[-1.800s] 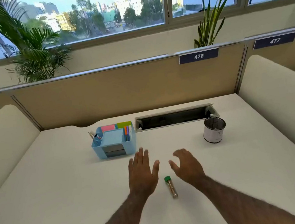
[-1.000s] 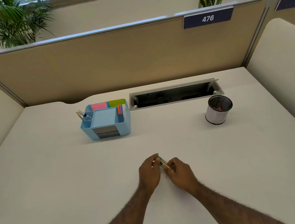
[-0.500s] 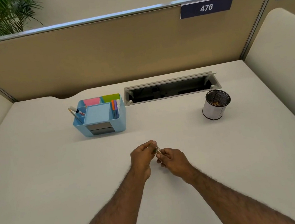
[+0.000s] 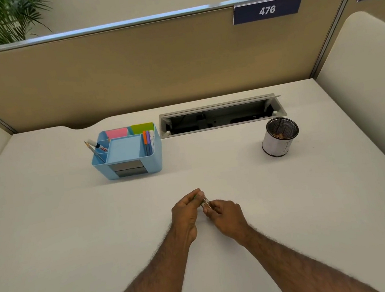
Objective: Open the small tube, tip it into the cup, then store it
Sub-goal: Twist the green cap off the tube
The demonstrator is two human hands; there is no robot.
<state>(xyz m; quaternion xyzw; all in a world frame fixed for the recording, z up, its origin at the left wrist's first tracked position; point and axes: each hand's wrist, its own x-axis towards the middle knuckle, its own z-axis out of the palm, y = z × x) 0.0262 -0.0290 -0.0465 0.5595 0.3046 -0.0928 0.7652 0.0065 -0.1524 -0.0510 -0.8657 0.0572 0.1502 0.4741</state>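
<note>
I see the small tube [image 4: 205,202] pinched between both hands above the desk [image 4: 52,236], well in front of the mesh cup [image 4: 280,137] and to its left. My left hand [image 4: 185,213] closes its fingertips around the tube's far end, where a sliver of green shows; my right hand [image 4: 224,216] grips the near end of the clear body. The tube's long axis runs from near-right to far-left, pointing away from the cup, so I judge the right hand, the nearer one to the cup, would carry it over. The cap is almost wholly hidden by fingers, and I cannot tell whether it is loosened. The blue organizer [image 4: 128,151] sits well left of the cup.
</note>
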